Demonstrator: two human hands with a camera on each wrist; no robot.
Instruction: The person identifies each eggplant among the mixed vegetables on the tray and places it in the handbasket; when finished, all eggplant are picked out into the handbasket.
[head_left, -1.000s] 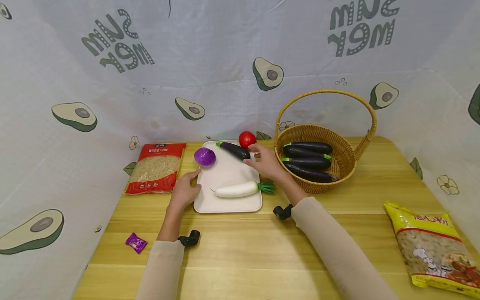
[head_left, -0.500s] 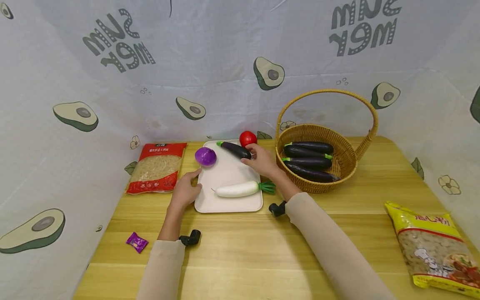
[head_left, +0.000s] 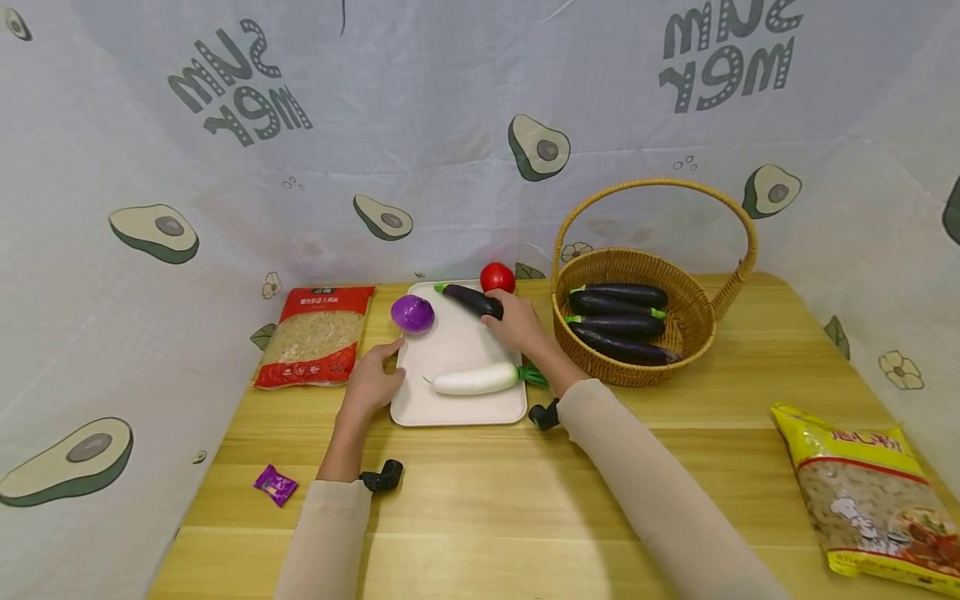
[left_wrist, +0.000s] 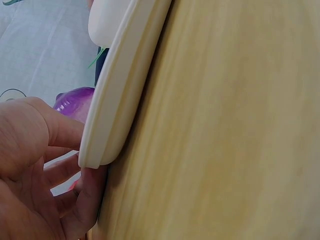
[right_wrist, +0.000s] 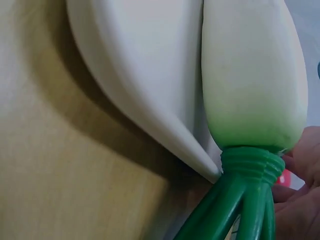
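Note:
A white tray [head_left: 457,414] lies on the table, bearing a purple onion [head_left: 413,314], a dark eggplant [head_left: 467,298], a red tomato [head_left: 497,277] and a white radish [head_left: 474,380] with green stalks. My left hand [head_left: 371,381] holds the tray's left rim; in the left wrist view the thumb and fingers sit around its edge. At the tray's back right, my right hand [head_left: 517,323] grips the blunt end of the eggplant, fingers on the far side and thumb on the near side. In the right wrist view the radish [right_wrist: 255,75] hides most of that hand.
A wicker basket [head_left: 637,379] with a tall handle stands right of the tray, with several eggplants [head_left: 618,325] inside. A red pasta bag [head_left: 313,337] lies left, a yellow pasta bag [head_left: 870,492] front right. A small purple wrapped candy [head_left: 276,485] lies front left.
My right hand has moved slightly left, and its fingers have closed on the eggplant's end. The left hand has stayed at the tray's rim.

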